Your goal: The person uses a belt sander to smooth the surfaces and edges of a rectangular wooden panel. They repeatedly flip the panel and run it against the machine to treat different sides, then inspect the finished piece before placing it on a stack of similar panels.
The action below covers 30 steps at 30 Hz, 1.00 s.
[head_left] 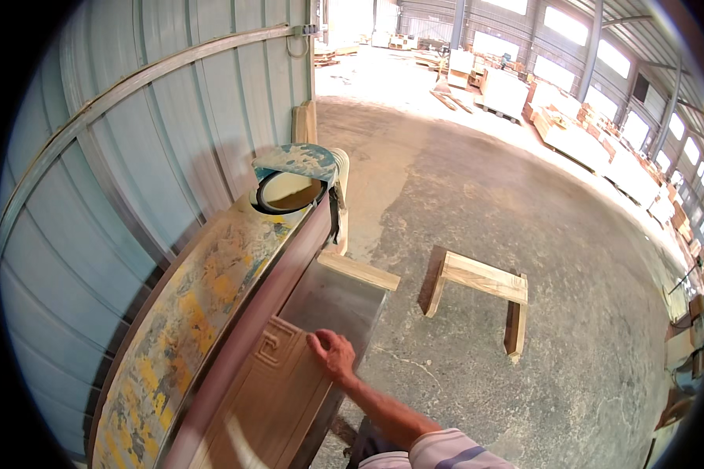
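Observation:
A carved wooden board point(267, 391) lies on the grey metal table of a belt sander, its long edge against the reddish-brown sanding belt point(246, 301). Square grooves are cut into the board's far corner, and long lines run down its length. My right hand point(334, 354) is at the board's far right corner with its fingers curled in on the edge. The near end of the board runs out of the picture at the bottom. My left hand does not show.
The sander's paint-worn housing point(203, 305) stands along a corrugated metal wall point(133, 141), with a round opening point(289, 193) at its far end. A wooden strip point(358, 270) crosses the table's far end. On the floor to the right stands a wooden frame point(481, 277).

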{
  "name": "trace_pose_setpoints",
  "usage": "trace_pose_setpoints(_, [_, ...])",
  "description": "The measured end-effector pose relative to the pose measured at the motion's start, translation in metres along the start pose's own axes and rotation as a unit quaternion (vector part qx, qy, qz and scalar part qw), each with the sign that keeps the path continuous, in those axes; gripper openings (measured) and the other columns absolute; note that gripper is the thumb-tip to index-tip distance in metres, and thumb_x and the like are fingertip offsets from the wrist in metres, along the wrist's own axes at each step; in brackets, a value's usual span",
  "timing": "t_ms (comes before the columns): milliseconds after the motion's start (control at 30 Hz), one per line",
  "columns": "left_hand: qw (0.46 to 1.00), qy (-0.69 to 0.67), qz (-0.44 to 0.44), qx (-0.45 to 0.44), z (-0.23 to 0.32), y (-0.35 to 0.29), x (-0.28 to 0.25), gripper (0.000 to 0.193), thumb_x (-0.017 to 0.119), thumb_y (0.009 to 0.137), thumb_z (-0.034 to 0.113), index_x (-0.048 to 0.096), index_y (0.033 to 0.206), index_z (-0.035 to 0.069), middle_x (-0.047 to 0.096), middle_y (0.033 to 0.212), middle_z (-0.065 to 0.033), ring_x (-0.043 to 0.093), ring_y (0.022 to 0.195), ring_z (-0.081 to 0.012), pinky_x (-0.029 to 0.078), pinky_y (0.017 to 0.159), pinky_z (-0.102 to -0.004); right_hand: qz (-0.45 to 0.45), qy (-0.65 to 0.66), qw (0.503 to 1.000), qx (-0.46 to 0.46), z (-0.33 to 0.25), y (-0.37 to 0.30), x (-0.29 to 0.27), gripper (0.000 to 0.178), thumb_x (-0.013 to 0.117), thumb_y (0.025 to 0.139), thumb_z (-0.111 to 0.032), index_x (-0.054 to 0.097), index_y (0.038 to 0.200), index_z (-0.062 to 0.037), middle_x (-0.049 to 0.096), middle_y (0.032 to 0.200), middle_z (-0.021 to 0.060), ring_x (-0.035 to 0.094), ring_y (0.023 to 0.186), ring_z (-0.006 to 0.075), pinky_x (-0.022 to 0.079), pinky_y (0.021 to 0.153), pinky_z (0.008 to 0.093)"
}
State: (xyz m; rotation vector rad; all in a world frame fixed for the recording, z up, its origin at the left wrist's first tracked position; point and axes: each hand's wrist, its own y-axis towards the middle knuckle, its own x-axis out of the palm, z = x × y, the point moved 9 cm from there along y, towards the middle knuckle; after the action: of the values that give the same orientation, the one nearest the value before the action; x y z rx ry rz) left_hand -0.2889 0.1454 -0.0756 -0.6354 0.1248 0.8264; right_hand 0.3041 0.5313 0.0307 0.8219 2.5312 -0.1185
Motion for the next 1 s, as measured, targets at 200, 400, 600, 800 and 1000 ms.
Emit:
trace_pose_setpoints(200, [1.0, -0.003, -0.005, -0.005, -0.002, 0.002, 0.003, 0.021, 0.06, 0.084, 0.025, 0.054, 0.088, 0.006, 0.058, 0.066, -0.0105, 0.048, 0.045, -0.0133, 0.034, 0.035, -0.0211, 0.024, 0.002, 1.0, 0.002, 0.008, 0.031, -0.012, 0.041, 0.061, 0.078, -0.05, 0.067, 0.097, -0.0143, 0.065, 0.091, 0.0092, 0.058, 0.089, 0.0273, 0.044, 0.082, 0.0367])
trace_pose_setpoints(400, [1.0, -0.011, -0.002, -0.011, -0.007, 0.003, 0.0, 0.019, 0.06, 0.084, 0.022, 0.053, 0.09, 0.005, 0.059, 0.068, -0.0114, 0.05, 0.046, -0.0142, 0.036, 0.035, -0.0209, -0.027, 0.003, 0.999, -0.016, 0.004, -0.02, 0.01, 0.044, 0.061, 0.077, -0.052, 0.066, 0.099, -0.0139, 0.064, 0.091, 0.0095, 0.058, 0.09, 0.028, 0.043, 0.085, 0.0358])
trace_pose_setpoints(600, [0.999, -0.035, -0.001, -0.009, -0.016, 0.004, -0.01, 0.018, 0.06, 0.085, 0.019, 0.053, 0.092, 0.004, 0.06, 0.07, -0.0122, 0.052, 0.048, -0.0151, 0.037, 0.036, -0.0206, -0.031, 0.003, 0.999, -0.005, -0.003, -0.021, 0.01, 0.042, 0.062, 0.078, -0.05, 0.066, 0.099, -0.0143, 0.064, 0.092, 0.0105, 0.058, 0.091, 0.029, 0.043, 0.084, 0.037])
trace_pose_setpoints(800, [0.999, -0.04, -0.012, -0.011, -0.018, 0.0, -0.013, 0.018, 0.06, 0.085, 0.022, 0.054, 0.089, 0.005, 0.058, 0.067, -0.0105, 0.049, 0.046, -0.0134, 0.036, 0.036, -0.0213, 0.016, -0.016, 1.0, 0.007, 0.008, 0.037, -0.015, 0.037, 0.061, 0.079, -0.046, 0.067, 0.096, -0.0135, 0.064, 0.091, 0.0097, 0.058, 0.09, 0.0265, 0.044, 0.083, 0.0364])
trace_pose_setpoints(1000, [1.0, 0.006, -0.019, -0.016, -0.01, -0.009, 0.019, 0.022, 0.057, 0.088, 0.029, 0.055, 0.082, 0.008, 0.055, 0.061, -0.0066, 0.044, 0.044, -0.0098, 0.033, 0.038, -0.0223, -0.046, 0.009, 0.999, -0.007, 0.009, 0.003, 0.002, 0.039, 0.061, 0.078, -0.048, 0.066, 0.096, -0.013, 0.065, 0.094, 0.0087, 0.057, 0.094, 0.027, 0.043, 0.085, 0.0371])
